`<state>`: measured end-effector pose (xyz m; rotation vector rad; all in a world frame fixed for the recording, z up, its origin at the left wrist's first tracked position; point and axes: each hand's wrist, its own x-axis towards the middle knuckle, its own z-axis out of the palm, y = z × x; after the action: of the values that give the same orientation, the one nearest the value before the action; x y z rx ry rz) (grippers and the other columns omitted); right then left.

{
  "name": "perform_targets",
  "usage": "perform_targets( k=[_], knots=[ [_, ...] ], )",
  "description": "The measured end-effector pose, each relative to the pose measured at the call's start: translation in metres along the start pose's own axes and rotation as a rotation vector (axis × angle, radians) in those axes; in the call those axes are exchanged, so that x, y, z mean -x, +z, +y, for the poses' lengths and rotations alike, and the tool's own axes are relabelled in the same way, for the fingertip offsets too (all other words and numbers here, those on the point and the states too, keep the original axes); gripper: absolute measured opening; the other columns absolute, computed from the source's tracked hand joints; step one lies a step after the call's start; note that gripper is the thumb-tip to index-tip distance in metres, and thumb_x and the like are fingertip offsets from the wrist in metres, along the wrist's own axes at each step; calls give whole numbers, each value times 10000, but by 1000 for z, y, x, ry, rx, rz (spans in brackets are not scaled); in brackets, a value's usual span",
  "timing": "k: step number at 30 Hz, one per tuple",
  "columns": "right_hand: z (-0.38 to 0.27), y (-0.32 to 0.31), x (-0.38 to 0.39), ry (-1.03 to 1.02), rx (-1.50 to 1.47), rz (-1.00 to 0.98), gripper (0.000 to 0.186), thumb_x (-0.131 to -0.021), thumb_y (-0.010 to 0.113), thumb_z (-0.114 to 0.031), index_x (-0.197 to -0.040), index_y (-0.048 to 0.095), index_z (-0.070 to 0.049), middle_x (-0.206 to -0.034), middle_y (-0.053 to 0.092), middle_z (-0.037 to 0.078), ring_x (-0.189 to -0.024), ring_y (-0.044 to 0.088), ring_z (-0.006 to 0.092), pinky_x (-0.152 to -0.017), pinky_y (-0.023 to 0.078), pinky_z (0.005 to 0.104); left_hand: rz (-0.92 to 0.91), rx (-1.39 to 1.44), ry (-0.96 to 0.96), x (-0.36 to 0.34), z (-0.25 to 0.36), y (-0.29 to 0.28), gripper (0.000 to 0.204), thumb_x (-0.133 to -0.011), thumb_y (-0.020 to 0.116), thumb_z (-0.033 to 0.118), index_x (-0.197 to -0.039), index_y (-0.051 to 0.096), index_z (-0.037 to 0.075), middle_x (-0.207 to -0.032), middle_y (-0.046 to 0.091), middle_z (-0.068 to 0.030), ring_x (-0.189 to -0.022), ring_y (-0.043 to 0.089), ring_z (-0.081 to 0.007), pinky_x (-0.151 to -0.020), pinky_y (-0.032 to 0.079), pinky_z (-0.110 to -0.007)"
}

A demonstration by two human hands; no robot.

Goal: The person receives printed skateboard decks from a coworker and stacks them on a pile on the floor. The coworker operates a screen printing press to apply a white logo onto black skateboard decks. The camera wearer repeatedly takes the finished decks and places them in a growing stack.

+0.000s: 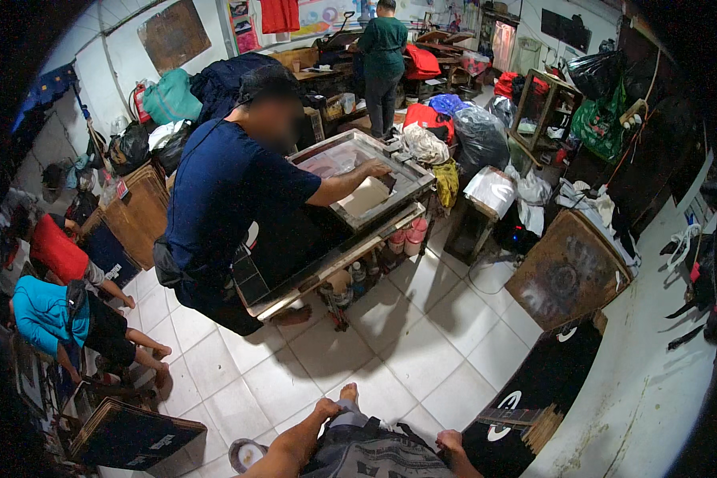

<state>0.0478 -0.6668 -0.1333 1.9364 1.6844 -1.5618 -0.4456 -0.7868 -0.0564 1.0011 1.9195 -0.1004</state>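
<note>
My left hand (327, 408) is curled closed and rests on my grey-clad leg, with nothing visible in it. My right hand (449, 440) is low by my right side, its fingers curled and no object showing in them. Nearest to it are a black printed cloth panel (566, 358) and a stack of thin boards (543, 429) with worn edges. Ahead, a person in a dark blue shirt (239, 171) leans over a screen-printing frame (422, 177), one hand inside it. Black cloth (291, 247) lies on the long board below the frame.
Two crouching people, one in a red shirt (58, 248) and one in turquoise (44, 315), work at left. A dark printed panel (131, 434) and a small bucket (247, 456) stand near my left. A stained board (567, 267) leans at right. Pink containers (415, 237) sit under the table.
</note>
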Motion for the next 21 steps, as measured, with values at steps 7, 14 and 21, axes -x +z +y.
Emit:
perform_targets(
  k=[7,14,21],
  knots=[
    [-18,-9,-21,-508,-163,44,152,-658,603,-221,-640,599,-70,-581,586,73,-511,591,230,-449,470,350,104,319,-99,19,14,-22,228,-705,625,256,-845,680,85,-779,647,-65,-691,598,-177,-625,499,-329],
    [-41,-3,-44,-647,50,-19,188,-631,592,-276,-555,581,-105,-586,587,60,-508,577,212,-476,443,396,286,906,49,16,-16,-61,183,-714,609,232,-731,643,53,-696,614,-59,-611,554,-152,-540,444,-297],
    [-219,12,-2,-12,-217,-29,195,-712,571,-247,-623,587,-74,-637,595,95,-520,570,214,-503,454,379,1036,1514,-285,-40,-82,-229,25,-741,571,95,-748,574,72,-644,531,-26,-510,448,-111,-401,333,-262]
  ],
)
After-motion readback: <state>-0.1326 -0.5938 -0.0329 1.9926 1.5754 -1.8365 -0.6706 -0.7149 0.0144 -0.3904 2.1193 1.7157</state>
